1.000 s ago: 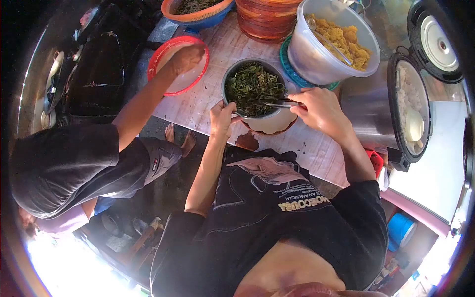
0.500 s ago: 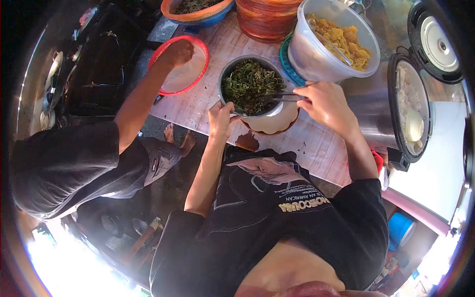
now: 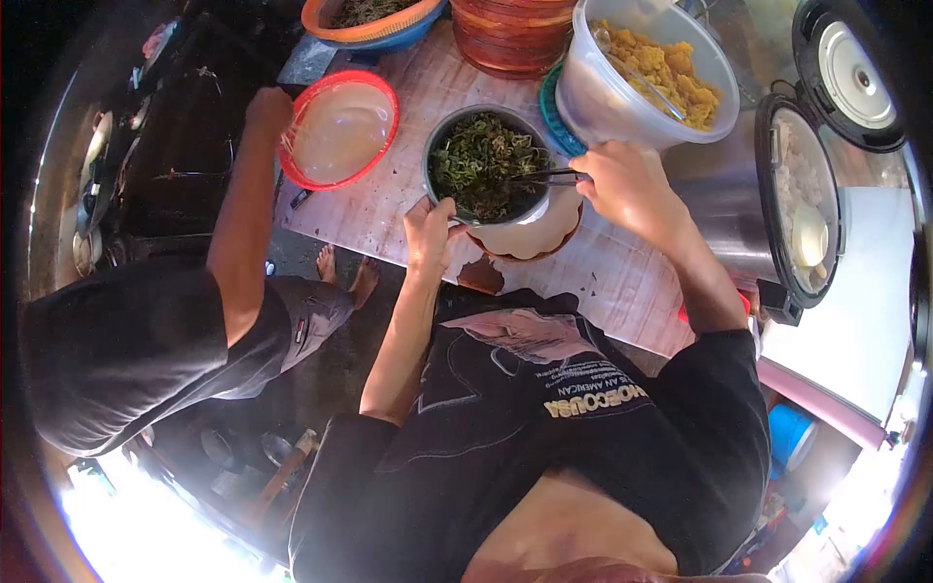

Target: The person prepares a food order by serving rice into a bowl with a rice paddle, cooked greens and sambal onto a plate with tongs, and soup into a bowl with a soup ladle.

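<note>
Seeing left hand [image 3: 429, 231] gripping the bowl [image 3: 532, 128] by its rim, right hand [image 3: 622, 187] pinching tongs [image 3: 556, 176], tips at the greens [image 3: 478, 163]. On my feed, bowl overlaps the dish [image 3: 536, 236] by the near edge of the table [image 3: 622, 291].

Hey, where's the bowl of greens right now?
Upper middle of the head view: the bowl is in the left hand, below and left of the tub of yellow food.

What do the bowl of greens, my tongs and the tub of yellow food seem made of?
Bowl: maybe metal, judging by its smooth grey wall; plastic is possible. Tongs: likely metal, slim and dark with a slight sheen. Tub: apparently plastic, its smooth, milky wall translucent.
</note>
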A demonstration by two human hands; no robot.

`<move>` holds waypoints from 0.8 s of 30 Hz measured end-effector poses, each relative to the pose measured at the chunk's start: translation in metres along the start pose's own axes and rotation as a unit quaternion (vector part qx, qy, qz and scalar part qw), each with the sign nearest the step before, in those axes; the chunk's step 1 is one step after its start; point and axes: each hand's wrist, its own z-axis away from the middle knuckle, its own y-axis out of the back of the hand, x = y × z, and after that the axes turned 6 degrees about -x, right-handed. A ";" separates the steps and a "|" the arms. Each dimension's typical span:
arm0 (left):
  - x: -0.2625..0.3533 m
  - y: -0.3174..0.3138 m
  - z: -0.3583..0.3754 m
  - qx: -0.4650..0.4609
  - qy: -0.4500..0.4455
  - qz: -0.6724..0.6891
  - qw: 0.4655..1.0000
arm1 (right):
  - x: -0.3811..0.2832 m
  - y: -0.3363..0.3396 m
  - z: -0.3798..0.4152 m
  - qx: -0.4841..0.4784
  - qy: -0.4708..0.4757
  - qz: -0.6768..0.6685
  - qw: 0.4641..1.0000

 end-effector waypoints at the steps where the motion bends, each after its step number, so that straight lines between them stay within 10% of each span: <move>1: 0.002 -0.002 0.001 0.012 0.001 -0.003 1.000 | -0.003 0.001 -0.002 -0.008 0.014 0.002 1.000; 7: 0.000 -0.003 0.002 0.014 -0.010 0.017 1.000 | -0.022 -0.004 -0.024 -0.142 -0.003 0.084 0.986; 13: -0.001 -0.002 -0.001 0.008 -0.017 0.021 1.000 | -0.007 -0.026 -0.020 0.014 0.132 -0.032 0.991; 16: 0.003 -0.003 0.000 0.004 0.001 -0.021 1.000 | -0.010 -0.020 -0.025 -0.113 0.102 -0.031 0.988; 24: 0.007 -0.006 0.006 -0.014 0.021 0.010 1.000 | 0.005 -0.006 -0.024 -0.060 0.037 -0.051 0.996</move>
